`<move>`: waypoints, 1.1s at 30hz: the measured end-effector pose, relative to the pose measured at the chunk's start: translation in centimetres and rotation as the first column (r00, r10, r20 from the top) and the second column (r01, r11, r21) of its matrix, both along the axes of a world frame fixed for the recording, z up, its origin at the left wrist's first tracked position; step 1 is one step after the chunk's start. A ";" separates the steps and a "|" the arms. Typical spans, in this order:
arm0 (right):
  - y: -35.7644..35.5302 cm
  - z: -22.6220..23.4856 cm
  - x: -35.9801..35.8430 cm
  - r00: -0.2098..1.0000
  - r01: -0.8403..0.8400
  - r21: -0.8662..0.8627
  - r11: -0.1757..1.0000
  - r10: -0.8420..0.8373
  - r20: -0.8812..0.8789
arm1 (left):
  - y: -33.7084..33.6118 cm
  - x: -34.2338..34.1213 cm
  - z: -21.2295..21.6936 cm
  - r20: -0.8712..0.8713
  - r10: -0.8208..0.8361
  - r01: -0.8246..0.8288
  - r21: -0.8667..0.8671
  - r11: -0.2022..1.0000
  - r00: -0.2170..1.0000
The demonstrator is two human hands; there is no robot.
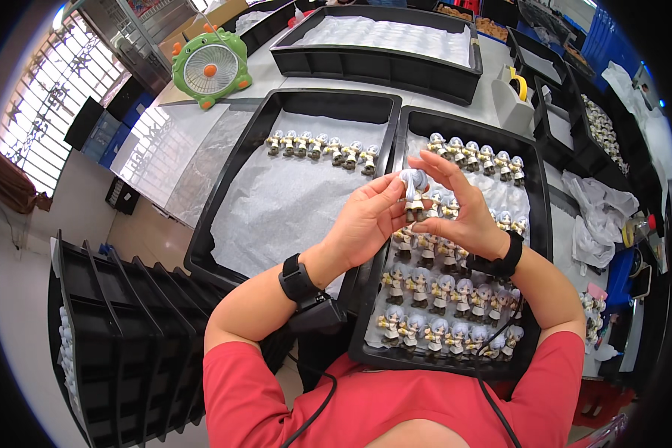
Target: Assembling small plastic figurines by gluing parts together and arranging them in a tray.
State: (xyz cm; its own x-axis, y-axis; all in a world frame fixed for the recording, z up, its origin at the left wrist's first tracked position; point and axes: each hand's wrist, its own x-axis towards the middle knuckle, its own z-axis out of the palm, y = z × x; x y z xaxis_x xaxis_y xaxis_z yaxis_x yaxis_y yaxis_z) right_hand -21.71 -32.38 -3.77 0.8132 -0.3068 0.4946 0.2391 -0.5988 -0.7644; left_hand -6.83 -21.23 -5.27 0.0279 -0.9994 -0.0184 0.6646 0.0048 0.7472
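Observation:
A small figurine [414, 196] with pale blue-grey hair, a white outfit and dark boots is held upright over the tray edges. My left hand [367, 216] pinches it from the side between thumb and fingers. Around its other side curves my right hand [467, 216], fingers apart, with the thumb close to the boots; whether it touches is hard to tell. Beneath my hands, a black tray [546, 246] holds several rows of matching figurines [442, 291], partly hidden by my right hand. A second black tray [235, 187], lined with white paper, has one row of figurines [317, 144] along its far side.
Behind stands a large black tray [373, 63] with white lining. A green animal-shaped fan [210, 67] sits far left. Stacked black crates [127, 336] rise at the lower left. A tape dispenser [511, 104], plastic bags [597, 213] and more trays crowd the right.

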 end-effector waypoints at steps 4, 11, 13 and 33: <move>0.0 -0.1 0.1 1.000 -0.011 0.031 0.999 0.012 -0.013 | 0.1 0.2 -0.1 0.007 0.003 -0.003 -0.001 1.000 1.000; 0.0 -0.1 0.0 0.999 -0.016 0.087 0.996 0.019 -0.037 | 0.0 0.2 -0.2 -0.006 -0.010 0.010 -0.008 1.000 1.000; -0.2 -0.1 0.0 1.000 0.002 -0.017 1.000 -0.002 -0.026 | -0.1 0.2 -0.1 -0.013 -0.014 0.014 -0.009 1.000 1.000; -0.8 0.5 -0.1 0.989 0.113 0.006 0.994 -0.112 -0.093 | -0.7 14.7 1.1 0.874 0.191 -0.448 0.035 0.893 0.447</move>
